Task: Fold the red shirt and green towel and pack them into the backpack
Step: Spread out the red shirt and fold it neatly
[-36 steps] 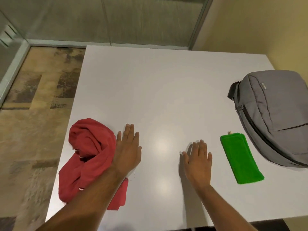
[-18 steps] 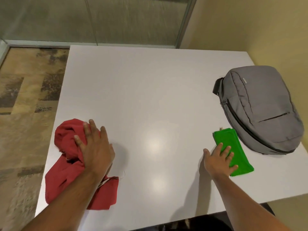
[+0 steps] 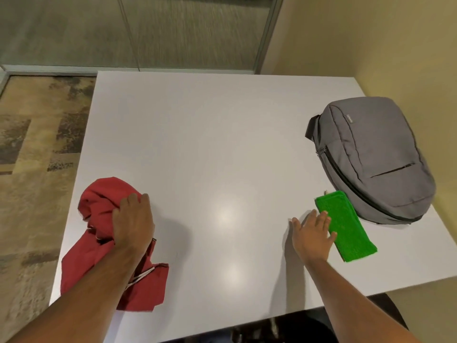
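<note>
1. Your left hand (image 3: pixel 133 222) lies palm-down, fingers curled into the crumpled shirt (image 3: pixel 103 243) at the table's (image 3: pixel 222 134) near-left.
2. Your right hand (image 3: pixel 312 235) is flat, fingers straight, fingertips on the folded towel (image 3: pixel 348 226) beside the closed backpack (image 3: pixel 371 157).

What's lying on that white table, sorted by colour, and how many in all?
Red: 1, the crumpled red shirt
Green: 1, the folded green towel
Grey: 1, the backpack
Total: 3

Shirt (image 3: pixel 103 219) left on table (image 3: pixel 210 134); towel (image 3: pixel 348 229) right, seemingly touching backpack (image 3: pixel 371 154)
</note>
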### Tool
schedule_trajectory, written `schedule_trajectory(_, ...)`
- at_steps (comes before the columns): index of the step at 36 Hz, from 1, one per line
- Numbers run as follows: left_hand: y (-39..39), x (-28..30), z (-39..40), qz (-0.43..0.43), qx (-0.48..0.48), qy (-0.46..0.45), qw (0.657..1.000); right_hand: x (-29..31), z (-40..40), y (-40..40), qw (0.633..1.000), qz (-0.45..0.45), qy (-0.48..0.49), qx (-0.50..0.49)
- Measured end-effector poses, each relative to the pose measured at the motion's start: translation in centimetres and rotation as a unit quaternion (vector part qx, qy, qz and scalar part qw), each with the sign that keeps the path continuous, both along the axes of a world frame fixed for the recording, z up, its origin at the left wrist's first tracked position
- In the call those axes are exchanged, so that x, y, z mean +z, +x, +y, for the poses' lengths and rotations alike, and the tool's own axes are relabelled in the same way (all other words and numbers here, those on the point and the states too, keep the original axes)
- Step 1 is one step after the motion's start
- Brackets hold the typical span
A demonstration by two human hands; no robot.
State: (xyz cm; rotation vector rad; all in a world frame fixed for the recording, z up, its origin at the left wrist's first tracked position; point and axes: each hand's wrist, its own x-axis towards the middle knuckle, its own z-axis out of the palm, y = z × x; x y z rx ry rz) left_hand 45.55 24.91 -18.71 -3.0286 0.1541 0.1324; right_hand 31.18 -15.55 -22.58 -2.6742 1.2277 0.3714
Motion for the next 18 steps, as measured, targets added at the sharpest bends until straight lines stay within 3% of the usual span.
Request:
schedule_trajectory(6,-0.2,1.5,-1.8,0.027,0.043,-0.148,0.988,2.4,7.5,2.8,0.988,-0.107,0.042,0.101)
schedule_trajectory(8,0.1,1.4,-2.2,0.047,0.073,-0.226,0.97,3.6,10.4,3.6,0.972,-0.146,0.141,0.119)
schedule_trajectory(13,0.3,5.5,-4.6,0.081,0.127,-0.446,0.882,7.4,17.4,5.3,0.875,-0.09,0.453,0.143)
schedule_trajectory(15,0.2,8.4,-5.8,0.111,0.139,-0.498,0.849,8.7,19.4,5.6,0.835,-0.071,0.52,0.163)
schedule_trajectory(18,0.5,11.0,-6.6,0.17,0.148,-0.554,0.802,11.3,21.4,6.5,0.777,-0.11,0.589,0.192)
